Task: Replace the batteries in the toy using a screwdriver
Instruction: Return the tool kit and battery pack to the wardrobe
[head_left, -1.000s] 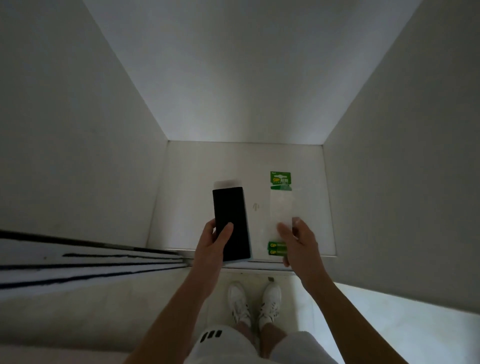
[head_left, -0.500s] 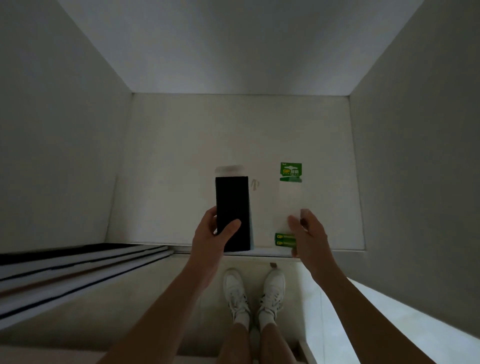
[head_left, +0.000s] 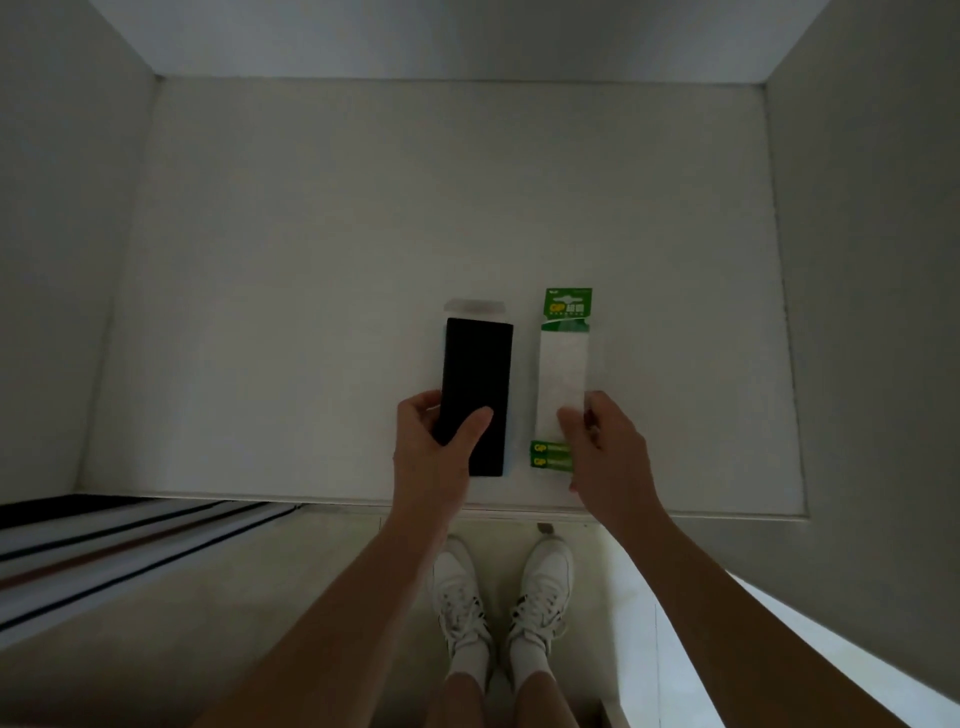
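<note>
A long black box (head_left: 477, 384) with a pale flap at its far end is held over the white table (head_left: 363, 260). My left hand (head_left: 436, 452) grips its near end, thumb on top. To its right is a battery pack (head_left: 563, 374) with a green header card, a clear sleeve and two green batteries at the near end. My right hand (head_left: 608, 457) pinches the pack's near right side. No toy or screwdriver is visible outside the box.
White walls close in the table on the left, back and right. The table's front edge (head_left: 519, 512) runs just past my wrists. My legs and white shoes (head_left: 504, 597) stand on a pale floor. Striped panels (head_left: 130, 551) lie at lower left.
The view has tilted down and moved closer to the table. Both hands keep their hold on the box and the battery pack, now nearer the table's front edge.
</note>
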